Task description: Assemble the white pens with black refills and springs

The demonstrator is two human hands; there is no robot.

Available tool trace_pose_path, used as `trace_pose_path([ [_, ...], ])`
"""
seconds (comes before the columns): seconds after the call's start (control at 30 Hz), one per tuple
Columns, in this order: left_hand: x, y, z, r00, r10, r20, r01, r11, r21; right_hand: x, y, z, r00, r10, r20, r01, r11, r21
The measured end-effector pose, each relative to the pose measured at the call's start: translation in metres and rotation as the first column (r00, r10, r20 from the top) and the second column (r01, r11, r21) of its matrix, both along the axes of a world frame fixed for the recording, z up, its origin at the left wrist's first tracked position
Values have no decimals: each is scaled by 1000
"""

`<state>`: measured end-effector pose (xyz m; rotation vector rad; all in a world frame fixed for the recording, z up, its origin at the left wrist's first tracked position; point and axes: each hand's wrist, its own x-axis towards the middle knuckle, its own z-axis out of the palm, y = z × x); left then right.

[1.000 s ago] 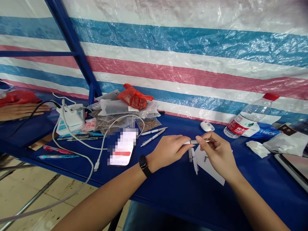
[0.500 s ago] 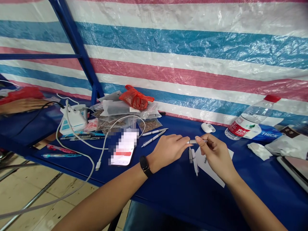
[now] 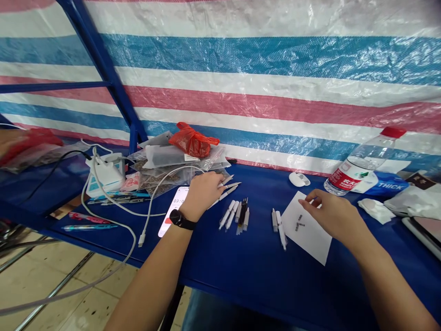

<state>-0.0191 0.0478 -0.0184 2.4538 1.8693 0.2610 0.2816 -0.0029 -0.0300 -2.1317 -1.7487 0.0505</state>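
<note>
Table (image 3: 241,271): bears all parts. Left hand (image 3: 204,193): at far pens (image 3: 228,193), fingers curled; whether pinching, cannot tell. Right hand (image 3: 330,216): above right paper (image 3: 313,246), fingers loosely bent, apparently empty. Likely step: taking or placing a pen; next move calls for a fingertip pinch. Barrels (image 3: 232,215), refills (image 3: 243,212): nearer, between hands.
</note>
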Motion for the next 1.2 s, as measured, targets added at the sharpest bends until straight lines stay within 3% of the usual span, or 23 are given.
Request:
trace_pose_path([
  [0.17, 6, -1, -3, 1000, -24, 19, 22, 997, 71, 0, -2, 10, 998, 13, -54, -24, 978, -208],
  [0.23, 9, -3, -3, 995, -81, 55, 76, 993, 85, -3, -4, 11, 998, 20, -58, -32, 976, -214],
  [0.37, 12, -9, -1, 983, -160, 90, 164, 986, -40, -2, -4, 3, 998, 69, 0, -68, 982, -174],
  [0.47, 12, -12, 0, 985, -161, 61, 167, 978, -126, 0, -4, -2, 996, 87, 26, -83, 986, -143],
  [0.57, 13, -13, 0, 987, -152, 51, 159, 968, -192, -2, -5, -2, 997, 70, 16, -65, 979, -194],
  [0.73, 17, -12, -1, 990, -141, -26, 131, 966, -222, -8, -5, -2, 996, 79, -34, -85, 974, -212],
  [0.93, 19, -13, 3, 993, -114, -36, 105, 975, -194, -12, -4, -5, 995, 68, -69, -81, 975, -207],
  [1.2, 21, -11, 2, 985, -116, 127, 113, 993, 29, -21, -4, 7, 994, -3, -111, -24, 969, -246],
])
